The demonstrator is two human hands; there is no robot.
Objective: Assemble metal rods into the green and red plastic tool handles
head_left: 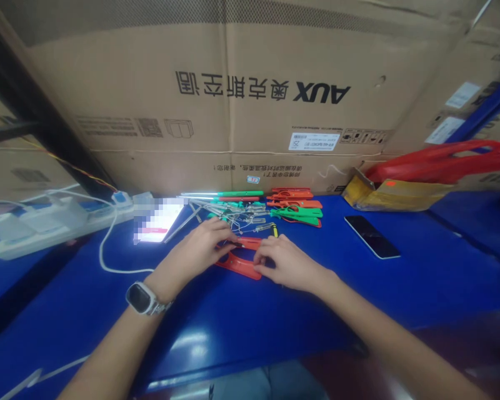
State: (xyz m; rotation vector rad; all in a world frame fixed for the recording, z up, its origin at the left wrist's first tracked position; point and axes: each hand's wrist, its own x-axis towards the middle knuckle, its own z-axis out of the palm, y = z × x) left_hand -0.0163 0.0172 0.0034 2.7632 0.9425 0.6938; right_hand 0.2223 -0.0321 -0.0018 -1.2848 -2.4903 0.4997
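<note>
My left hand [216, 244], with a watch on its wrist, pinches the left end of a red tool [244, 266] that looks like a pair of plastic handles spread apart. My right hand [277, 258] has its fingers closed on the right end of the same red tool. Just beyond the hands lie thin metal pieces and clear-handled screwdrivers [256, 211]. Red cutters [291, 194] and green cutters [308, 212] are piled behind my right hand. A yellow and black handle [274, 229] shows beside its fingers.
A lit screen [162, 219] and a white power strip [62, 222] with cables are at the left. A phone [371, 237] lies at the right, near a yellow box [400, 194] with a red bag [441, 161]. Large cardboard boxes [254, 122] stand behind the blue table [316, 328].
</note>
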